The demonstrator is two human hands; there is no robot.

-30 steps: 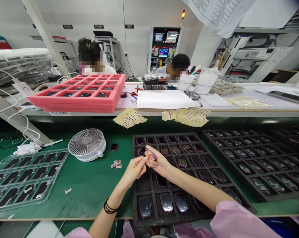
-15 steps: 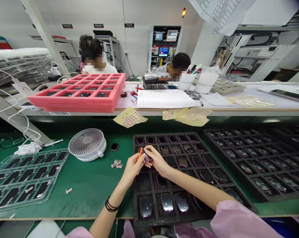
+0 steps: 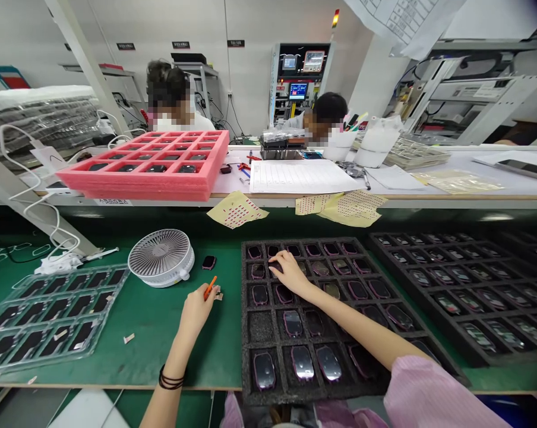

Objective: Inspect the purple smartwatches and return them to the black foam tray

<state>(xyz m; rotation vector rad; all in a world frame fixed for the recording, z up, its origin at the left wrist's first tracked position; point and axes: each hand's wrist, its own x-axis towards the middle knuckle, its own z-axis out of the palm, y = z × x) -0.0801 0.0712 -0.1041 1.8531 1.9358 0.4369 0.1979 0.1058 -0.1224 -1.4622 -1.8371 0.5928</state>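
The left hand pinches an orange stick. The right hand, fingers curled, is over watch pieces in the black tray; I can't tell if it grips one. They look light, hard and slippery, so hold the edges.

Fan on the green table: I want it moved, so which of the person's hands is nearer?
Left. The left hand, gripping an orange stick, is in front and right of the fan; the right hand is farther right, over the black tray.
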